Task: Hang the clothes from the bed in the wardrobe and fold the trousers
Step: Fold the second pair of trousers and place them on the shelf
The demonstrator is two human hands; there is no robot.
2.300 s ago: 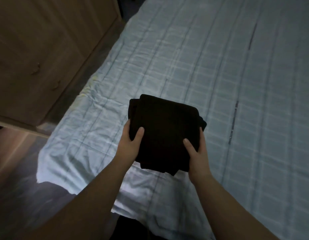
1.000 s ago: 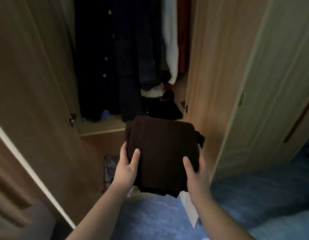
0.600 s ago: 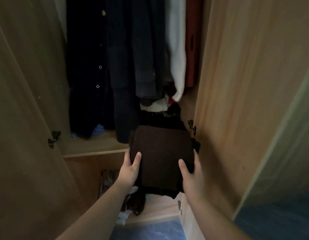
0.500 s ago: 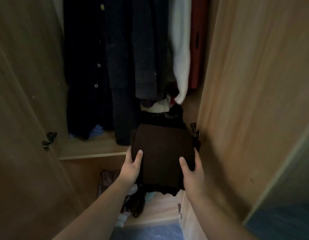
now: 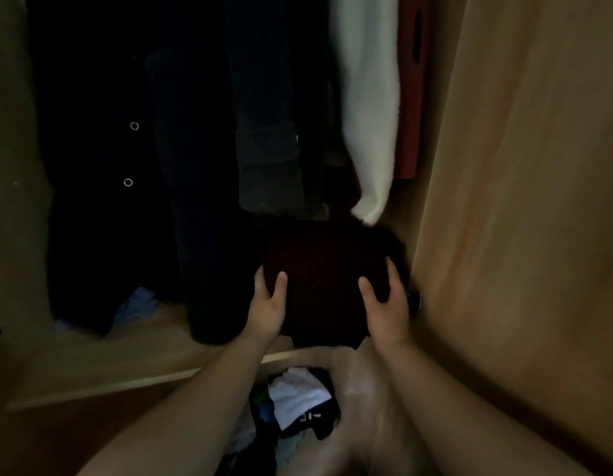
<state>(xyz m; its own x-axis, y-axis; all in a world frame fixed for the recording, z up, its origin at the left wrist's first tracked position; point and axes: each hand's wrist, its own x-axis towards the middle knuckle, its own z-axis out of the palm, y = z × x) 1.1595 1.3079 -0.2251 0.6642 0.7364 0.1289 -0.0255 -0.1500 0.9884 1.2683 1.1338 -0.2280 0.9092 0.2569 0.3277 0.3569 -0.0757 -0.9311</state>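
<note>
The person is holding a folded dark brown fabric bundle, apparently the trousers [image 5: 324,283], between both hands at the right end of the light wooden wardrobe shelf [image 5: 102,359]. The left hand [image 5: 266,305] is gripping the bundle's left edge, thumb lying on top and the other fingers curled beneath and out of sight. The right hand [image 5: 385,304] is gripping the right edge in the same way, thumb pressing on the top face, with its other fingers wrapping the side next to the tan wardrobe side panel [image 5: 521,201].

A second ago the bundle was being carried in front of the open wardrobe, short of the shelf; now it is sitting over the shelf's right front corner, its near edge just overhanging the shelf lip. Whether its underside is resting fully on the board cannot be told in the dim light. This suggests the folding is done and the placing is nearly finished; what seems left is settling it down and letting go.

Directly above it are hanging a long white garment [image 5: 370,108], a red garment [image 5: 409,84] at the far right, and several dark coats [image 5: 181,132] filling the rest of the rail's span. Below the shelf lip, a crumpled white and dark heap of clothes [image 5: 299,400] is lying in the lower compartment.
</note>
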